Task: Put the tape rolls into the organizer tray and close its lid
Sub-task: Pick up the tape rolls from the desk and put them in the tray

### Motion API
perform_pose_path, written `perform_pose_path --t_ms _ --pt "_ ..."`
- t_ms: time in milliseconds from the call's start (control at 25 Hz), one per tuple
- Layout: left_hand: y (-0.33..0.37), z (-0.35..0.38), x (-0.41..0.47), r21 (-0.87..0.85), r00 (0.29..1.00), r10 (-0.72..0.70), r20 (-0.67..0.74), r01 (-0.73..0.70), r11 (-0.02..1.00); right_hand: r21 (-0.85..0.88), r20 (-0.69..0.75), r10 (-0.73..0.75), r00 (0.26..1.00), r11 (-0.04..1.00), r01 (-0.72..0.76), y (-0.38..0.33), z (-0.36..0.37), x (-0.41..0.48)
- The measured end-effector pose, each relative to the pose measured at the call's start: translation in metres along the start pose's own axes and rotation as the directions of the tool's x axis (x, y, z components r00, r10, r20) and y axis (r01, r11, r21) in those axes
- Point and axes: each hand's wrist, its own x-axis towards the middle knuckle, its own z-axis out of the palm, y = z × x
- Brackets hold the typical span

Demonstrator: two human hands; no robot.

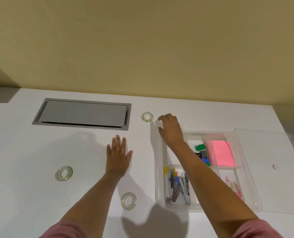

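Three clear tape rolls lie flat on the white desk: a far roll, a left roll and a near roll. The clear organizer tray stands at the right, holding staplers, clips and a pink note pad. Its clear lid lies flat beside it on the right. My right hand hovers just right of the far roll, fingers apart and empty, its forearm crossing over the tray. My left hand rests flat on the desk, fingers spread, between the left roll and the tray.
A grey cable hatch is set into the desk at the back left. A beige wall rises behind the desk's far edge. The desk's right edge runs just past the lid.
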Motion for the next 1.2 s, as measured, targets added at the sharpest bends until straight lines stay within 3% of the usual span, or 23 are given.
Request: perform_pose_path --t_ms 240,440,640,920,1200 --pt "-0.007 0.004 0.02 0.003 0.998 0.05 -0.029 -0.05 0.999 -0.023 0.167 0.097 0.981 0.995 -0.095 -0.016 0.027 0.046" --pt "-0.013 0.012 0.024 0.005 0.996 0.057 -0.075 -0.056 0.998 -0.011 0.235 0.081 0.969 0.997 -0.08 -0.023 0.046 0.07" --pt "-0.014 0.015 0.026 0.031 0.995 0.051 -0.081 -0.049 0.998 -0.009 0.18 0.081 0.98 0.997 -0.081 -0.028 0.052 0.074" --pt "-0.01 0.011 0.023 0.0 0.995 0.065 -0.082 -0.065 0.998 0.247 -0.002 0.135 0.991 0.96 -0.131 -0.018 0.008 0.045" --pt "-0.006 0.01 -0.004 -0.049 0.995 0.065 -0.078 -0.069 0.996 0.108 0.143 0.193 0.971 0.972 -0.21 0.034 -0.037 -0.032"
